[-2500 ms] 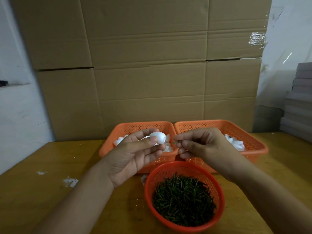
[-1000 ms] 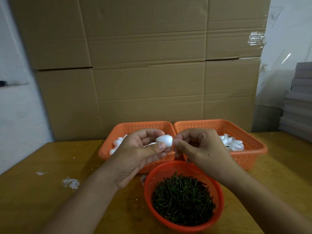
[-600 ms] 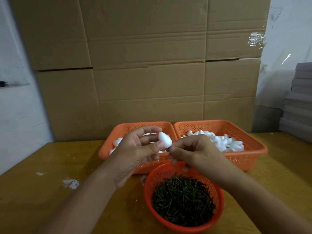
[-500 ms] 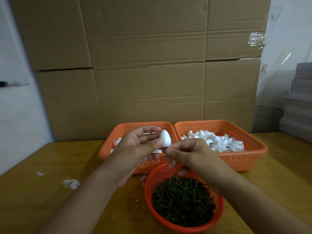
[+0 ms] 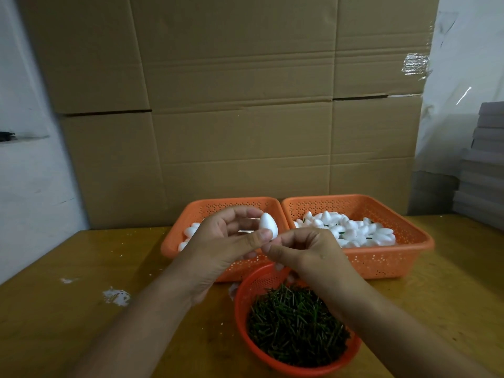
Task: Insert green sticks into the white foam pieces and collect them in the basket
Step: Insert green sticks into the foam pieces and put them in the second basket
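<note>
My left hand pinches a white egg-shaped foam piece between thumb and fingers, point up, above the left orange basket. My right hand sits just under the foam piece with fingers curled and pinched at its base; the green stick is hidden there. A round orange basket full of green sticks stands in front. The right orange basket holds many white foam pieces, some with green sticks.
A wall of cardboard boxes stands behind the baskets. The wooden table has white foam crumbs at the left. Grey stacked boards sit at the far right.
The foam piece turned from lying sideways to pointing up. My right hand came down from beside it to just under its base, uncovering the right basket's foam pieces.
</note>
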The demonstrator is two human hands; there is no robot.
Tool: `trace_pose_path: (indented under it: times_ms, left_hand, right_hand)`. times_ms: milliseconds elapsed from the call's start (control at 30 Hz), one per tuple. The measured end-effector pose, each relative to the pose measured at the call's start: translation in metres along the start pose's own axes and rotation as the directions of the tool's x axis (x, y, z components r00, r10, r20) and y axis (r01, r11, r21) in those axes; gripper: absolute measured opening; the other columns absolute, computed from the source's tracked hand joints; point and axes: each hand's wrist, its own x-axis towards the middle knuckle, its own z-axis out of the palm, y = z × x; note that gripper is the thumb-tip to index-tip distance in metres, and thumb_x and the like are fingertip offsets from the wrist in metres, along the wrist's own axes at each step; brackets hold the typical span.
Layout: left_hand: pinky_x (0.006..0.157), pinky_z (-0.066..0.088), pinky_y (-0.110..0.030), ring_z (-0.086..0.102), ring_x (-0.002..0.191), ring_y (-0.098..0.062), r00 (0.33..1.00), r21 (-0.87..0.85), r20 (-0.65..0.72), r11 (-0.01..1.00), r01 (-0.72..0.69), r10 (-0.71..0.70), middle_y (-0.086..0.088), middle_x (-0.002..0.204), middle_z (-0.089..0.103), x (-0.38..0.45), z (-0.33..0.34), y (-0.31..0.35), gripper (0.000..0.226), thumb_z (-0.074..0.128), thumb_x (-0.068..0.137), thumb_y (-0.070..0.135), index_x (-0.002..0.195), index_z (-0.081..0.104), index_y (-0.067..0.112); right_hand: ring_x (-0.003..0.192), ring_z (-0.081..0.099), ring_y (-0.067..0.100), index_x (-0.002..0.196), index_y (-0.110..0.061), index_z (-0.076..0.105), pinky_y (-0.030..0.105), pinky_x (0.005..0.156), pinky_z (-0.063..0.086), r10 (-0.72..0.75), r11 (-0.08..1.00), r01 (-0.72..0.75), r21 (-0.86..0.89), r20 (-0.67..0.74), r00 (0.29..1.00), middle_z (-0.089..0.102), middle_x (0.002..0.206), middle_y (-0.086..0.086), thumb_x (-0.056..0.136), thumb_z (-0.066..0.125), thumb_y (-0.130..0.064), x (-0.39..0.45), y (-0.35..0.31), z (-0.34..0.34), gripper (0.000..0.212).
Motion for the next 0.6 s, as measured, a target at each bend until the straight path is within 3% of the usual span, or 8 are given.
trace_pose_path:
  times_ms: [200,400,600]
  left_hand:
    - [0.073,0.057,-0.022,0.073,0.094,-0.014,0.999,-0.004,0.034,1.0,0.006,-0.006,-0.004,0.108,0.077,-0.0003,-0.0024,-0.0005,0.038,0.082,0.074,0.032,0.109,0.073,0.024]
    - [0.077,0.056,-0.025,0.072,0.096,-0.015,0.995,-0.054,0.1,0.998,0.019,-0.014,-0.006,0.114,0.075,0.0,-0.0057,0.0005,0.044,0.082,0.068,0.04,0.11,0.075,0.028]
    - [0.074,0.056,-0.023,0.072,0.099,-0.016,0.996,-0.096,0.094,0.995,0.011,-0.002,-0.008,0.117,0.074,0.0002,-0.0047,0.003,0.043,0.083,0.07,0.037,0.111,0.074,0.03]
  right_hand:
    - [0.051,0.055,0.012,0.075,-0.007,0.076,0.021,0.047,0.045,-0.022,0.999,0.024,-0.046,0.049,0.999,0.066,0.061,0.007,0.09,0.071,-0.015,-0.0004,-0.0024,-0.0019,0.017]
    - [0.067,0.064,0.011,0.078,-0.012,0.075,0.022,0.053,0.048,0.0,1.0,0.005,-0.031,0.164,0.986,0.071,0.075,0.003,0.096,0.062,-0.013,-0.0014,-0.0056,-0.003,0.022]
    - [0.057,0.061,0.005,0.075,-0.017,0.074,0.021,0.049,0.047,-0.036,0.999,0.039,-0.028,0.095,0.995,0.068,0.065,-0.001,0.094,0.066,-0.018,-0.0007,-0.0044,-0.002,0.02]
